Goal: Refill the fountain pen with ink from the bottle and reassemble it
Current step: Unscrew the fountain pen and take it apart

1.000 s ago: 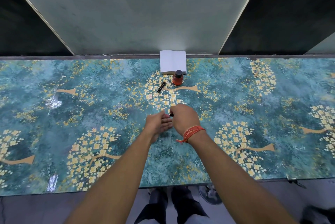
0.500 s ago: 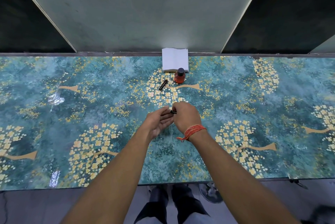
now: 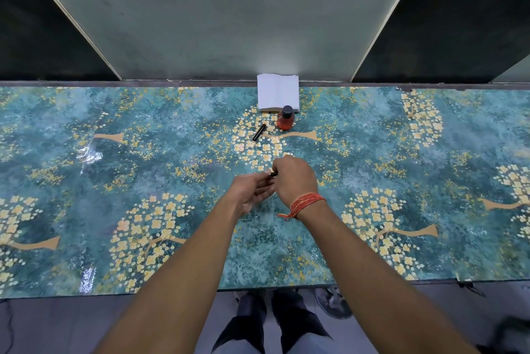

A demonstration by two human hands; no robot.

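Over the middle of the table my left hand [image 3: 252, 191] and my right hand [image 3: 294, 178] meet on a black fountain pen [image 3: 273, 173]; only a short black and gold bit shows between the fingers, the rest is hidden. My right hand, with an orange thread band at the wrist, is closed around it. My left fingertips pinch its end. A black pen part [image 3: 259, 132], probably the cap, lies on the table further back. The ink bottle [image 3: 285, 117], red-orange with a dark cap on, stands upright just right of that part.
A white stack of folded paper [image 3: 277, 92] lies at the table's back edge behind the bottle. The table [image 3: 114, 170] has a glossy teal cover with yellow flower trees. A grey wall panel rises behind it. My legs show below the near edge.
Both hands stayed together on the pen. My left hand has turned more palm-up with its fingers spread, and a little more of the pen's end shows between the hands.
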